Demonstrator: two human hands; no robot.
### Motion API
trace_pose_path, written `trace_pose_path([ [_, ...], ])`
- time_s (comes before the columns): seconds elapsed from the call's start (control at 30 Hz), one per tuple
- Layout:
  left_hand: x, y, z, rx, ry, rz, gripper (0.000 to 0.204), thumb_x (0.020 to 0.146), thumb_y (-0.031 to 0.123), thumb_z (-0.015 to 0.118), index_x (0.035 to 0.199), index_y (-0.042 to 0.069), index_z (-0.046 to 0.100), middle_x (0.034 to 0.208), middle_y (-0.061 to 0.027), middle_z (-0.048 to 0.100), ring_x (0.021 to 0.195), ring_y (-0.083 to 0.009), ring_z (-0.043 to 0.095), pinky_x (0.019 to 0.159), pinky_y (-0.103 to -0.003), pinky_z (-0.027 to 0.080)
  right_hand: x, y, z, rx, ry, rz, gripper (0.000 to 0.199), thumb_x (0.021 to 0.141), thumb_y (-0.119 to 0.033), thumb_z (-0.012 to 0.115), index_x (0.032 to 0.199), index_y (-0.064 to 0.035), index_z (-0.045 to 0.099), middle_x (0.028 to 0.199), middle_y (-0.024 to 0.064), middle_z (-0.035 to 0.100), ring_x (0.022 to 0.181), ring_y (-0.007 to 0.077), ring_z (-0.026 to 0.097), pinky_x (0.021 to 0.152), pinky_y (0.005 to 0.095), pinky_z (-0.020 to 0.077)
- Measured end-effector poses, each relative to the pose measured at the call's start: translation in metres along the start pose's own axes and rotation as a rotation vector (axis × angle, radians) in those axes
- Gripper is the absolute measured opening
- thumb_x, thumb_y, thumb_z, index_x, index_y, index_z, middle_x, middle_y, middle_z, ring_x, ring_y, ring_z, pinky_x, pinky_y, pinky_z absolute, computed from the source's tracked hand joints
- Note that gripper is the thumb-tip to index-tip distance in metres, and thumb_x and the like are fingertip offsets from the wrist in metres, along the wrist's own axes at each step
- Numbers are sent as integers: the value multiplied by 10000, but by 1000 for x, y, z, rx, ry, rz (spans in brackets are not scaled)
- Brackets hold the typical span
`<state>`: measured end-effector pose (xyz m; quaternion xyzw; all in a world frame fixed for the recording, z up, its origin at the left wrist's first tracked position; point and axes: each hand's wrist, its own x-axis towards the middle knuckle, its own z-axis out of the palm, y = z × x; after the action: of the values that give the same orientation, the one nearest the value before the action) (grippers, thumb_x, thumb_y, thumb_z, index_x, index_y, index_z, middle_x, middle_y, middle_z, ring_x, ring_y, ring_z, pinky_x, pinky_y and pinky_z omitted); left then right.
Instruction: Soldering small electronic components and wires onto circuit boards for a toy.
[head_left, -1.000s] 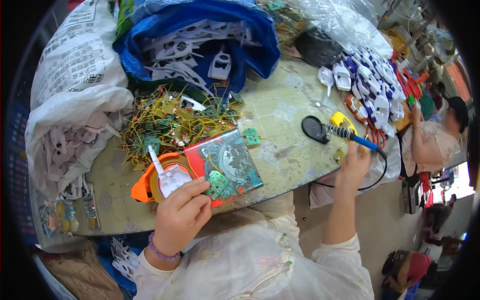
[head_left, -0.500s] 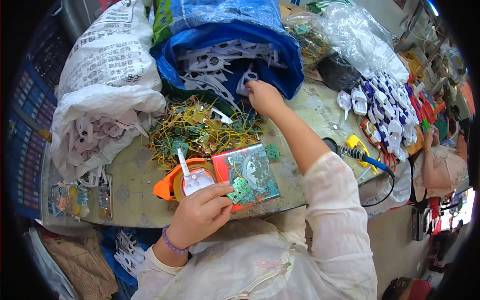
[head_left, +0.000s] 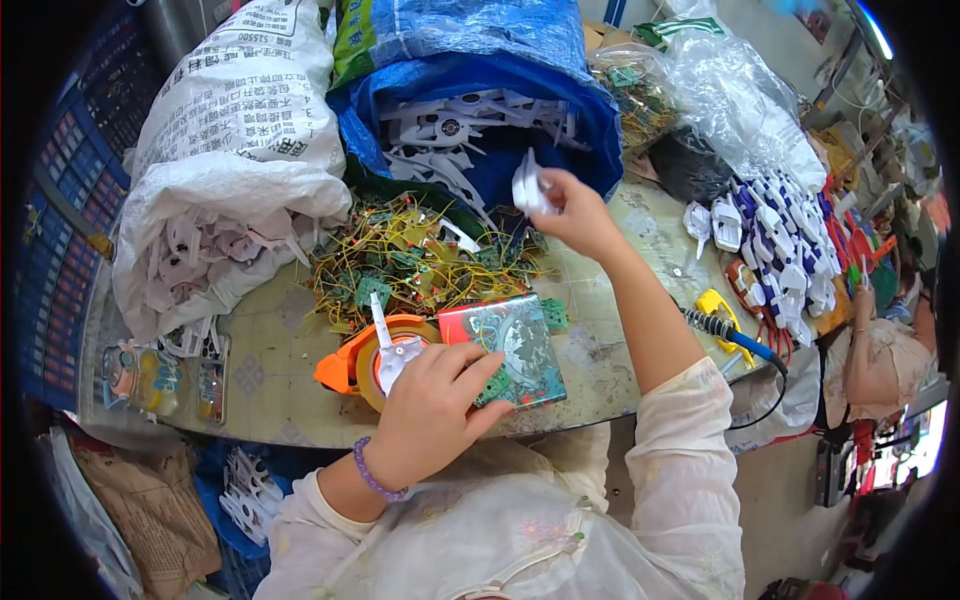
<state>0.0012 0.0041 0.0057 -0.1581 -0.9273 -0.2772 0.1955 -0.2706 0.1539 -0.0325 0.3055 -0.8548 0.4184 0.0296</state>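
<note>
My right hand [head_left: 578, 218] is closed on a white plastic shell [head_left: 530, 187], held up just in front of the mouth of a blue woven sack [head_left: 606, 130] with similar white shells inside. Down at the near edge of the table, my left hand [head_left: 425, 405] has thumb and forefinger around a small green circuit board [head_left: 492, 386]. The board rests over the corner of a red and dark patterned box [head_left: 525, 350]. Next to the left fingers, another white shell [head_left: 397, 356] with a long prong lies on a tape roll in an orange holder [head_left: 340, 368].
Behind the box spreads a heap of circuit boards with yellow wires [head_left: 410, 250]. A white sack [head_left: 235, 170] of pale parts stands left. To the right lie a soldering iron [head_left: 728, 330], a yellow stand [head_left: 715, 312] and piled white-and-purple shells [head_left: 780, 240]. Another person [head_left: 880, 360] sits far right.
My right hand has lifted a white shell out of the blue sack and drawn it right and toward me. My left hand has shifted right, its fingers now spread further over the circuit board.
</note>
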Motion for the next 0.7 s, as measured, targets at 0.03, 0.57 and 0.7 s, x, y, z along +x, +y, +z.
trace_pose_path([
  [0.03,1,1,1,11,-18,-26,417,714,213,755,1062,33,613,997,-107,589,884,-278,563,761,-375,472,-8,0,-7,-18,-117,18,554,710,-163,713,1217,-20,542,968,123,639,865,200,623,784,314,491],
  [0.57,-5,-8,-8,-14,122,10,408,724,157,735,1103,50,630,994,-100,659,814,-263,643,677,-356,516,-137,-49,-25,804,183,163,747,766,20,686,1417,-48,325,1086,124,586,993,200,591,881,338,487],
  [0.7,-17,-24,-15,-245,300,-42,451,723,77,736,1149,6,606,1050,-163,646,897,-279,644,737,-344,526,-180,-60,-12,1202,10,-8,652,826,-16,673,1406,-22,375,1157,140,596,1063,244,613,917,371,497],
])
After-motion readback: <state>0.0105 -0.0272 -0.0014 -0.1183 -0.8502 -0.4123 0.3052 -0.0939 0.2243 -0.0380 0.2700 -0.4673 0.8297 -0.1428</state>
